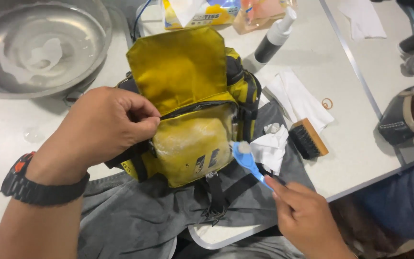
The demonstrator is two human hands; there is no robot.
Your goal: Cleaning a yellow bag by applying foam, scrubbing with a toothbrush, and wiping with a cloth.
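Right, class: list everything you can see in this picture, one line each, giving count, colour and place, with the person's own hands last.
bag: one, yellow and black, flap open, centre, on the cloth
cloth: one, grey, under the bag
basin: one, metal, top left
tissue pack: one, yellow, top centre
bottle: one, black with white top, behind the bag
white cloth: one, folded, right of the bag
wood brush: one, black bristles, right of centre
tissue: one, white, crumpled, beside the bag
blue brush: one, in the right hand
watch: one, black, left wrist
left hand: grip on the bag's edge
right hand: grip on the blue brush
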